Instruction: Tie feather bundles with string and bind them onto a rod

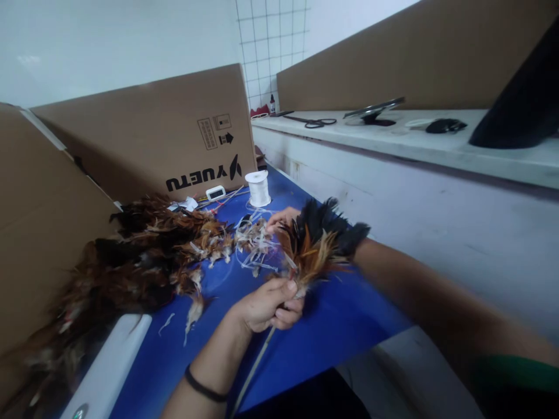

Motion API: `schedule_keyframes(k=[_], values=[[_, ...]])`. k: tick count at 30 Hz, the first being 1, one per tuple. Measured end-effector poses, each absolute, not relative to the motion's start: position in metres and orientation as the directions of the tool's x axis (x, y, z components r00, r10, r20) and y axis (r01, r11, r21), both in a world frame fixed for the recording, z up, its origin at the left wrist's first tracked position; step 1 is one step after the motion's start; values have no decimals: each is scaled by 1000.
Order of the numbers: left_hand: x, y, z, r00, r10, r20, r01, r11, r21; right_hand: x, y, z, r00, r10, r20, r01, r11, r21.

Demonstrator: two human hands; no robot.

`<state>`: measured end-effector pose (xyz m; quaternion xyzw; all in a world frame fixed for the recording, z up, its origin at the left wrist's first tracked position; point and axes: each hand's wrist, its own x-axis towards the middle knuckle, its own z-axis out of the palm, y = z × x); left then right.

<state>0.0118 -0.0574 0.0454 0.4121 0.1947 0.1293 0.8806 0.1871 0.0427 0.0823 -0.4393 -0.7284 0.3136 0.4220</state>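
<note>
Beyond the feathers [312,247], upside-down "YUETU" [203,176].

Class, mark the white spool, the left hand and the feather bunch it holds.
White spool [259,192], head view: wound side.
Left hand [268,304], head view: its middle.
Feather bunch [311,250], head view: brown feathers.

YUETU carton [131,145]; scissors [321,123] on white ledge [425,143]; small dark bottle [272,105]; wall grid [267,41]

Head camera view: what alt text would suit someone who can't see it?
A person's left hand grips a bunch of black and brown feathers over a blue table; the right hand is beyond it. A feather heap, white spool and cardboard box are nearby.
</note>
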Motion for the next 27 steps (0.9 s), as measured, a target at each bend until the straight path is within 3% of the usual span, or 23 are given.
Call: schedule_keyframes(k=[3, 5, 12, 19, 27], values=[[17, -58, 40, 876, 381, -296, -11, 629, 777, 201, 61, 112, -474, 861, 185, 438, 413, -799], [18, -57, 37, 851, 404, -334, 12, 622, 783, 206, 66, 136, -518, 843, 149, 472, 426, -772], [4, -41, 40, 687, 666, -291, -154, 525, 837, 215, 10, 183, -454, 819, 351, 543, 567, -620], [-20, -32, 56, 564, 797, -215, -250, 414, 875, 249, -2, 143, -227, 941, 252, 695, 338, -635], [-45, -23, 67, 418, 893, -167, -349, 328, 878, 264, -2, 94, -336, 942, -3, 713, 252, -655]])
